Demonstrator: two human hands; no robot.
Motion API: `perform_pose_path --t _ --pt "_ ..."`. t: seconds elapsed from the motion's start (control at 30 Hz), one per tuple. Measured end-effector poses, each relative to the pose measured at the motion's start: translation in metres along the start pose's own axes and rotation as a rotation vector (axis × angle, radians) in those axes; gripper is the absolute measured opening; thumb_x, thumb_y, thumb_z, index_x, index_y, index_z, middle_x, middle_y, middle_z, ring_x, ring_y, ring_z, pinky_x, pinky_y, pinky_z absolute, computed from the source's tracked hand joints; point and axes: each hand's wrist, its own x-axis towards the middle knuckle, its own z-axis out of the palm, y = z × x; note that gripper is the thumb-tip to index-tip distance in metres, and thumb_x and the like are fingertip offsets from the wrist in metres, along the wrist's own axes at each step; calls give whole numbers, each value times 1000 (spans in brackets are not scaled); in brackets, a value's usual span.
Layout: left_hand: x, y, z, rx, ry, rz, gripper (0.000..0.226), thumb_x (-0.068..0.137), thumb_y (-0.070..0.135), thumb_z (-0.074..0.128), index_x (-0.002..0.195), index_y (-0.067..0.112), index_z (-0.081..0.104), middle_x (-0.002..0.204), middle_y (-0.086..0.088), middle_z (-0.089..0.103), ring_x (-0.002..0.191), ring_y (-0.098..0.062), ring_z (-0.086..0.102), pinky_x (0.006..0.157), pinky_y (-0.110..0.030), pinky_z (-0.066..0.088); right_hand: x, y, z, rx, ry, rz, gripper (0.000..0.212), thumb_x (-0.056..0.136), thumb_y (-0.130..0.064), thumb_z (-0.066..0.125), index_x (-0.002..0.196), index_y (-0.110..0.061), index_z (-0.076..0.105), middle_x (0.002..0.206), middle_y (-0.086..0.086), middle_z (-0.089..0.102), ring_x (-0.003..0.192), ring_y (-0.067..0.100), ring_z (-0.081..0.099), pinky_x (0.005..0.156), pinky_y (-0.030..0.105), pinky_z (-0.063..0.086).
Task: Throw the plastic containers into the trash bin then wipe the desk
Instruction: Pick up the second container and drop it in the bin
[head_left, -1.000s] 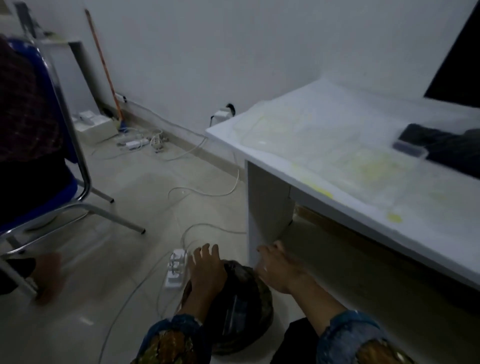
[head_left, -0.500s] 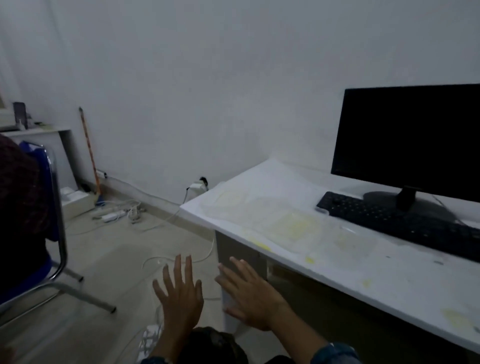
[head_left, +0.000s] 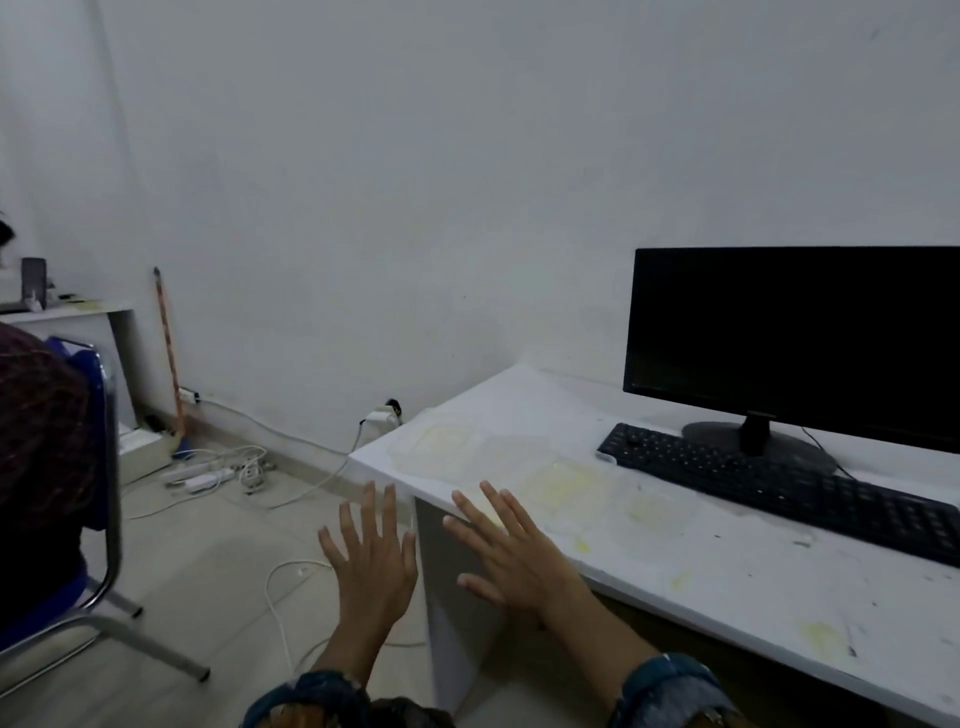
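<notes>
Desk: right half of view, back edge against the white wall, near-left corner closest to the hands.

Right hand: raised just in front of that corner, back to camera, fingers straight and spread, holding nothing. Fingertips overlap the front edge in view; can't tell if they touch it.

Left hand: left of the desk, over the floor, same pose, flat and splayed, nothing in it. The two hands are near each other, not touching.

Desk build: white, smooth flat top, square edges, slab side panel under the corner. Surface is dirty: pale yellow stains in rounded-rectangle patches across the left part, smaller yellow blots toward the near edge, dark specks and scuffs further right.

On the desk: black keyboard, matte, low profile, lying at an angle; behind it a black monitor, screen dark, on a round base.

Sleeves: blue patterned fabric at both wrists.

Floor: pale tiles, glossy. White cable looping below the left hand. White power strip and tangled cords near the wall; white adapter plugged in by the desk's far corner. Orange striped stick leaning on the wall.

Far left: chair with chrome tube frame and blue seat, a person in dark patterned cloth sitting in it.
</notes>
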Motion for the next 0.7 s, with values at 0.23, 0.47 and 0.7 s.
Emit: perform_pose_path --t 0.23,0.47,0.7 --pt "16 51 -8 -25 -23 122 64 96 52 5 136 17 39 142 -14 41 127 -36 32 92 -69 34 -22 37 -9 19 23 157 60 95 -56 3 136 -28 37 143 6 48 128 33 50 111 44 5" --pt "21 107 -6 -110 -162 237 57 96 51 6 126 22 46 125 -12 62 111 -36 62 86 -66 41 -56 77 -18 99 -30 290 83 87 -63 -13 139 -27 42 149 8 40 132 34 45 113 50 18" --pt "19 140 -5 -229 -172 411 55 86 43 35 127 15 58 140 -9 50 135 -29 40 114 -50 15 -102 116 -21 231 -94 427 53 98 -51 20 145 -26 24 154 -1 24 143 22 19 118 42 0"
